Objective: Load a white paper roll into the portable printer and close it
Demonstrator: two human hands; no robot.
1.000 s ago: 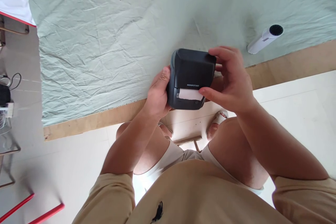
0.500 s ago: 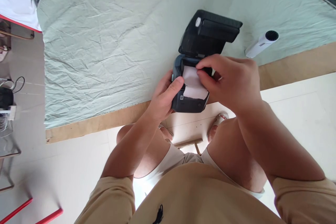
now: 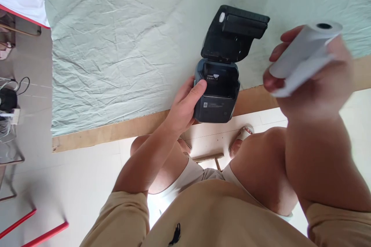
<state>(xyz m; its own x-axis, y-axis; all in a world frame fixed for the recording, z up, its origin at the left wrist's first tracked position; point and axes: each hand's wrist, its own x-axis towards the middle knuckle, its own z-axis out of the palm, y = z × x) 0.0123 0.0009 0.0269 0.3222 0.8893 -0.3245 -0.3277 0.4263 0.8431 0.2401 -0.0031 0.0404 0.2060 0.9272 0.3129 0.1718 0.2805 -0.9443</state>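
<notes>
At centre, the probably rigid printer is side-gripped by the fingers of the left hand; at upper right, the paper roll, likely light, is best clasped bodily, as in the right hand.

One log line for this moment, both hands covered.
left hand: holds printer | lid: open | right hand: holds roll | roll: white, end loose, apart from printer
</notes>
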